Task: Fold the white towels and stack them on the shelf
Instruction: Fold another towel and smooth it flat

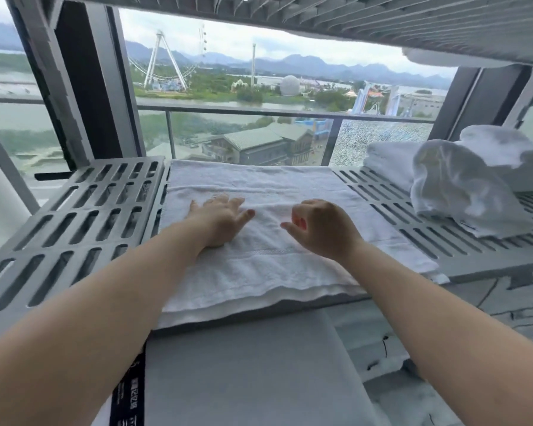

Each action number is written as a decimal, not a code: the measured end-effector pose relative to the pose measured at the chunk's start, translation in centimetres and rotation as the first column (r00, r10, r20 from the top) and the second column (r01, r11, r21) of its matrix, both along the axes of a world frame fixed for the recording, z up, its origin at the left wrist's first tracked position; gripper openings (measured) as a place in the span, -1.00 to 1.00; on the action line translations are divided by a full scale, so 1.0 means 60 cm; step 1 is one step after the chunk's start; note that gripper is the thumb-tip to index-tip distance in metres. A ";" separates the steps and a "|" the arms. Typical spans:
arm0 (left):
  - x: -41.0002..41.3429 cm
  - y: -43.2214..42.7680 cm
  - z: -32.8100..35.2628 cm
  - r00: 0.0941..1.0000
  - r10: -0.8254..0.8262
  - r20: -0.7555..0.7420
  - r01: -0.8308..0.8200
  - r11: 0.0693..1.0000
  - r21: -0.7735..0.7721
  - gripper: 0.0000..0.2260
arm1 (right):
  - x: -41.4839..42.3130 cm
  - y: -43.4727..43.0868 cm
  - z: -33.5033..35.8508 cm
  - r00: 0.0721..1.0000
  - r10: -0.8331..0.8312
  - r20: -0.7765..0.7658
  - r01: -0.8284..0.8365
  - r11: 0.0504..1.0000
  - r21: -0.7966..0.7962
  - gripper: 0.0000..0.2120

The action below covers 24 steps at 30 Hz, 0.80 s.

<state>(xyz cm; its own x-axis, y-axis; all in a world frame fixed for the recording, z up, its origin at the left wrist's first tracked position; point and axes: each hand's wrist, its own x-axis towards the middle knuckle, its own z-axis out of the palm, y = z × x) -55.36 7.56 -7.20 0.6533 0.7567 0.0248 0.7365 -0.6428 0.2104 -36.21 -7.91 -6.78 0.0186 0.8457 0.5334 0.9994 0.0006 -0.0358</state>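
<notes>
High-rise room, slotted grey shelf point(83, 210) at glass balcony railing point(259, 113), amusement park far below

only one spot carries any print: a black strap point(126, 395) hanging at the lower left, below the shelf point(74, 216). pale characters run lengthwise along it, turned sideways to the camera, and they're too small and blurred to make out, so no word or number comes through. nothing shows on the towel point(259, 265) apart from a plain woven band, no label or logo. the grey slotted shelf carries no marks or figures that can be read either.
</notes>
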 end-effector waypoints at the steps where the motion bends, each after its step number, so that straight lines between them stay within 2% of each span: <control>1: -0.005 -0.017 0.003 0.999 -0.041 0.014 0.041 0.999 -0.003 -0.32 | -0.003 -0.017 -0.001 1.000 0.015 0.006 -0.015 1.000 -0.019 -0.68; 7: -0.038 -0.151 0.013 0.972 -0.227 0.064 0.227 0.974 0.006 -0.35 | -0.009 -0.111 -0.015 0.992 0.048 -0.121 -0.061 0.992 -0.108 -0.75; 11: -0.066 -0.228 0.015 0.963 -0.255 0.092 0.259 0.965 -0.036 -0.27 | -0.011 -0.165 -0.031 0.980 0.084 -0.180 -0.110 0.984 -0.141 -0.65; 14: -0.083 -0.256 0.012 0.962 -0.246 0.115 0.245 0.969 0.029 -0.47 | -0.014 -0.195 -0.045 0.989 0.110 -0.099 -0.120 0.987 -0.110 -0.60; 18: -0.086 -0.272 0.016 0.977 -0.165 0.134 0.154 0.984 0.089 -0.73 | -0.018 -0.204 -0.039 0.994 0.069 -0.083 -0.078 0.991 -0.105 -0.77; 20: -0.083 -0.277 0.020 0.981 -0.158 0.110 0.145 0.982 0.120 -0.76 | -0.017 -0.202 -0.034 0.994 0.030 -0.101 -0.043 0.991 -0.128 -0.78; 24: -0.082 -0.277 0.011 0.981 -0.188 0.047 0.173 0.958 0.229 -0.69 | -0.014 -0.191 -0.024 0.982 -0.063 -0.180 0.039 0.990 -0.133 -0.74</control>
